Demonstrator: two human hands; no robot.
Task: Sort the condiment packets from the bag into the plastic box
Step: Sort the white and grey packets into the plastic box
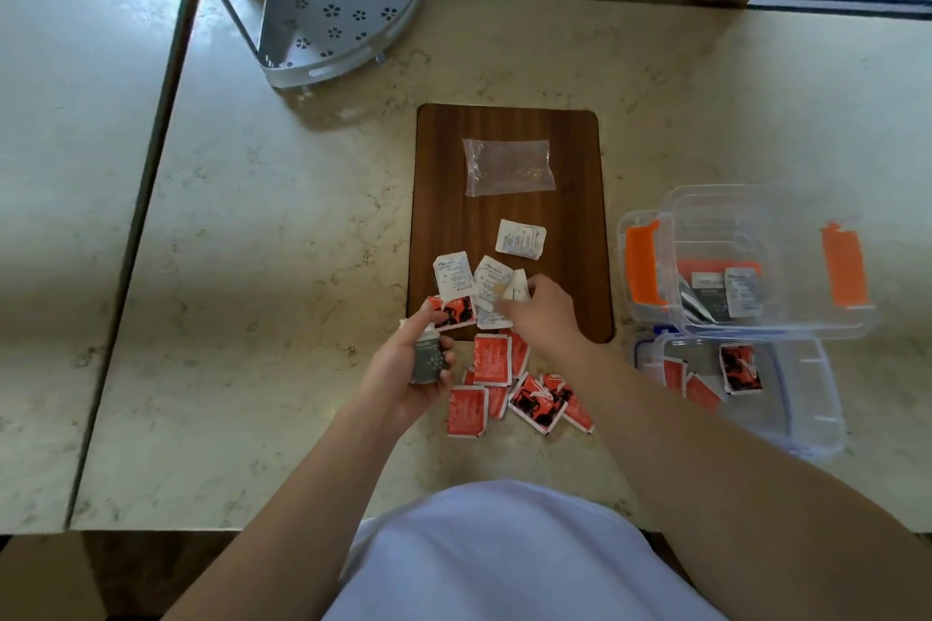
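Left hand (pixel 403 366) grips grey foil packets (pixel 427 361); right hand (pixel 542 313) pinches white paper sachet (pixel 517 286)

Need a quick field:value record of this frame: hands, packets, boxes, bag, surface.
left hand: holds a grey packet
right hand: pinches a white packet over the pile
white packets: loose on the wooden board
red packets: scattered on the counter, at the board's near edge
orange-latch box: right of board, holds grey and white packets
blue-latch box: nearer, holds red packets
plastic bag: flat on the board's far end, looks nearly empty
corner rack: far left on counter
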